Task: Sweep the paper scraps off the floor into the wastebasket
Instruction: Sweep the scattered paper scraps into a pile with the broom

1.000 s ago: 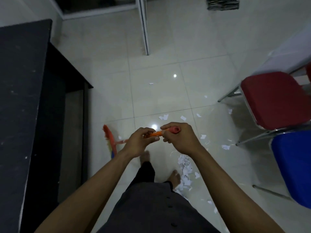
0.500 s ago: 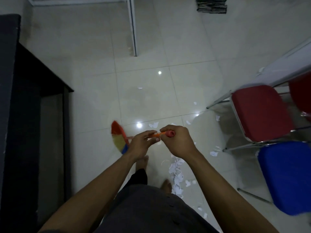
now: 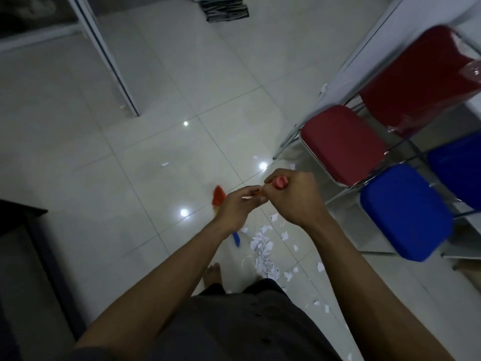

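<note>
Both hands are closed around the orange broom handle (image 3: 256, 193) at mid-frame. The right hand (image 3: 294, 198) grips the top end, its red cap showing above the fist. The left hand (image 3: 238, 207) is wrapped around the handle just beside it, lower down and to the left. The broom head (image 3: 219, 196) shows red beyond the left hand and blue below the left wrist; it is blurred, and contact with the floor (image 3: 130, 178) cannot be confirmed.

The paper scraps (image 3: 261, 246) lie in a loose heap on the tiles just right of the broom head, near the person's bare feet (image 3: 214, 272). Smaller pieces are scattered nearer and to the right. One stray scrap (image 3: 164, 164) lies apart, farther out on the left.

No container is in view; the wastebasket cannot be located. A red chair (image 3: 341, 144) and a blue chair (image 3: 403, 212) stand at right, with further seats behind them.
</note>
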